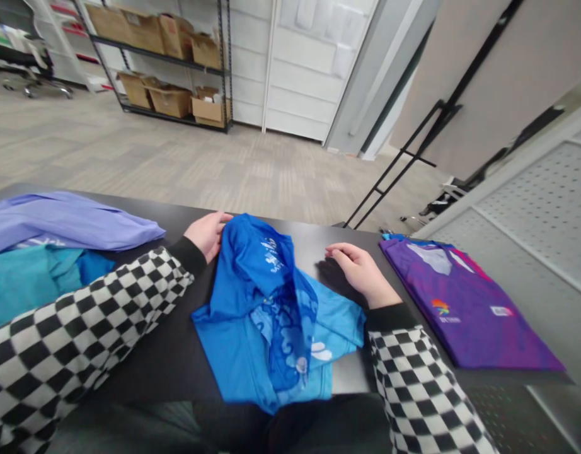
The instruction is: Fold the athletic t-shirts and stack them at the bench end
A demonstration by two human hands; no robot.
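A crumpled blue shirt [266, 315] with white print lies on the black table [172, 359] in front of me. My left hand [206, 232] grips its far upper edge, fingers curled into the cloth. My right hand [361, 270] rests on the table just right of the shirt, fingers curled downward, holding nothing that I can see. Both arms wear black-and-white checkered sleeves.
A folded purple shirt [465, 309] lies at the table's right end. A heap of lavender and teal garments [49, 246] sits at the left. Beyond the table are carpet, a metal shelf of cardboard boxes [172, 63], and a black frame [404, 164]. A perforated grey panel [540, 208] stands right.
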